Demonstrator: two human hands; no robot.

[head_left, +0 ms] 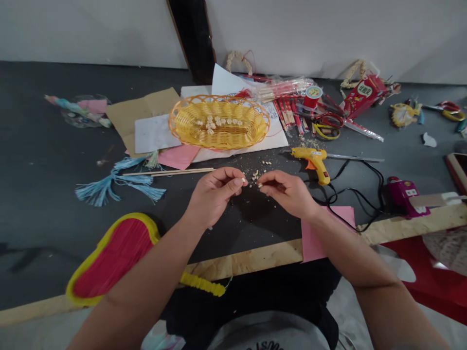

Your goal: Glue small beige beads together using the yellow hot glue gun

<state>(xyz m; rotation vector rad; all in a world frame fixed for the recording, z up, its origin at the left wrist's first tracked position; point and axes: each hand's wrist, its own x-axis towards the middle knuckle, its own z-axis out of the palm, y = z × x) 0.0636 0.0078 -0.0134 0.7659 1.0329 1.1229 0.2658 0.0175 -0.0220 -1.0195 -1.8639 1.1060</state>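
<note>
My left hand (pixel 221 194) is closed, with a small pale piece pinched between thumb and forefinger. Opposite it, my right hand (pixel 286 192) also pinches a tiny pale piece at its fingertips. What the pieces are made of is too small to tell. Between and just beyond the hands lies a scatter of small cream bits (pixel 255 176) on the dark table. Behind them stands a yellow woven basket (pixel 219 138) with several little cream clusters inside. A yellow glue gun (pixel 310 158) rests to the right of my right hand, its black cord trailing away.
Blue tassels (pixel 98 187) and thin wooden sticks (pixel 168 172) lie at left, near a red and yellow fan-shaped piece (pixel 116 257). Scissors (pixel 330 124), a red thread spool (pixel 312 99) and wrapped sticks crowd the back right. Pink paper (pixel 343 214) overhangs the front edge.
</note>
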